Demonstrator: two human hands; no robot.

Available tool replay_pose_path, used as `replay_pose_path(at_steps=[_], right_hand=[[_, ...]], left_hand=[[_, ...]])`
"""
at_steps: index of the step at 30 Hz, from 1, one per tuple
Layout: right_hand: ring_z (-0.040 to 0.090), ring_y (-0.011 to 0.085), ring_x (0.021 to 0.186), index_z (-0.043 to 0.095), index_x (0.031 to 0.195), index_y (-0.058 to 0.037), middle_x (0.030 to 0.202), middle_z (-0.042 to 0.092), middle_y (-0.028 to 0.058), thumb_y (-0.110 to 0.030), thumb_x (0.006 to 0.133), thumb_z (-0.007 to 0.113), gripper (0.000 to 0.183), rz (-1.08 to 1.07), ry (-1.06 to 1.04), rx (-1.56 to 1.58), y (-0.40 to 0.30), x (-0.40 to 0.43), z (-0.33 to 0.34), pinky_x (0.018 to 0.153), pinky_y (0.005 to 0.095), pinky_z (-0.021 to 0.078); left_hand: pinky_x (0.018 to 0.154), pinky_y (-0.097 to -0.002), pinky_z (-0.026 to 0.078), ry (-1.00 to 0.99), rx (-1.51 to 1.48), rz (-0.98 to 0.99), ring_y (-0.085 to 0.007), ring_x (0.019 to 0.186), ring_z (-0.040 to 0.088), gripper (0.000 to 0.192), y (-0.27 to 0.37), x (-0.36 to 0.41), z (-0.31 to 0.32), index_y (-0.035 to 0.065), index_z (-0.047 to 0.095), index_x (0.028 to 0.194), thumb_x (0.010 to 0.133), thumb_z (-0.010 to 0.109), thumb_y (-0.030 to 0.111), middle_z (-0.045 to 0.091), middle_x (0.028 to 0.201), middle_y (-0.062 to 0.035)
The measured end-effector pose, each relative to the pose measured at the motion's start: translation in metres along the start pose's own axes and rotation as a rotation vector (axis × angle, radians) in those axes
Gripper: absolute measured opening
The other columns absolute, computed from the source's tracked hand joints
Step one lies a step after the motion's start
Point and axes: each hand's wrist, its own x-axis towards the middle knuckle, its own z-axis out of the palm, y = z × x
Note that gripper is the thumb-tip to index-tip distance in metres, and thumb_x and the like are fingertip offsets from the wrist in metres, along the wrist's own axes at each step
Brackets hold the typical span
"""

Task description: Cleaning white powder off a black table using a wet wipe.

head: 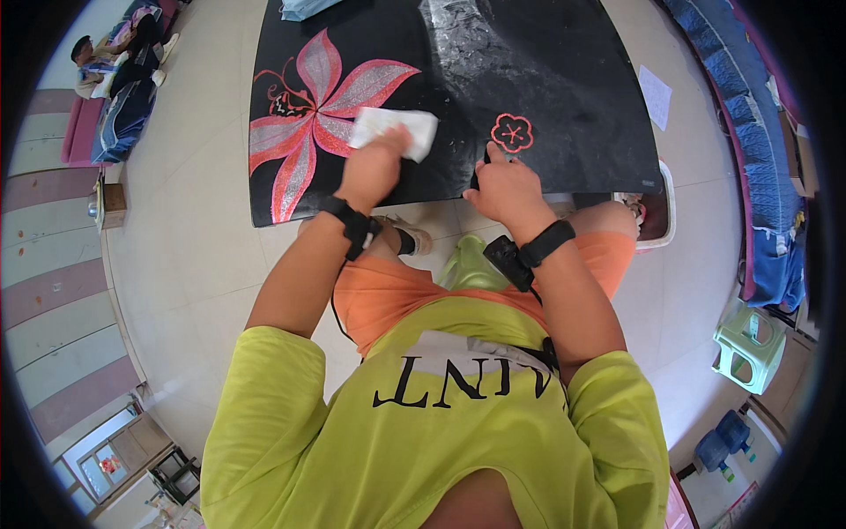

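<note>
In the head view my left hand (pixel 377 162) holds a folded white paper tissue or cloth (pixel 416 129) flat on a glossy black tabletop (pixel 581 139); the hand is slightly blurred. The tissue overlaps a petal of a large pink and silver glitter flower (pixel 324 102) that decorates the top. My right hand (pixel 507 185) rests at the near edge, its index finger just below a small red flower outline (pixel 512 132). Something dark shows between its thumb and index finger; whether that is an object or the black surface I cannot tell.
A pale, streaky patch (pixel 462 46) runs across the tabletop. Light blue packaging (pixel 307 6) lies at its far edge. Below its right corner stands a white-rimmed bin (pixel 667 205). A paper sheet (pixel 654 97) and green stool (pixel 750 347) are to the right. A person (pixel 115 63) sits far left.
</note>
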Motion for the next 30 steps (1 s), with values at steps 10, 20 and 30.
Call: replay_pose_path(at_steps=[10,20,30], right_hand=[[0.059,0.0269,0.106,0.068,0.099,-0.004,0.135,0.044,0.0202,-0.034,0.075,0.07,0.038,-0.033,0.023,0.022,-0.002,0.0,-0.002,0.1,0.0405,0.0403],[0.063,0.0305,0.096,0.071,0.091,-0.0048,0.123,0.053,0.0163,-0.036,0.075,0.071,0.035,0.033,-0.021,0.037,-0.003,0.005,-0.011,0.085,0.041,0.0492],[0.06,0.0333,0.1,0.07,0.095,-0.005,0.126,0.051,0.013,-0.036,0.076,0.069,0.037,0.005,-0.037,0.027,0.0,0.006,-0.008,0.083,0.0402,0.0506]], left_hand=[[0.085,-0.0333,0.049,0.207,-0.423,-0.536,-0.0283,0.097,0.063,0.029,-0.07,0.0,-0.035,-0.0015,0.061,0.113,0.086,0.054,0.005,0.064,0.107,-0.0202],[0.102,-0.0558,0.031,-0.048,0.334,-0.002,-0.0288,0.125,0.045,0.042,-0.003,0.006,-0.011,0.0147,0.055,0.124,0.083,0.047,0.011,0.052,0.133,-0.0046],[0.076,-0.0414,0.049,0.067,0.297,-0.232,-0.0309,0.087,0.059,0.021,-0.012,0.048,0.012,-0.0039,0.058,0.098,0.081,0.051,0.006,0.063,0.091,-0.0178]])
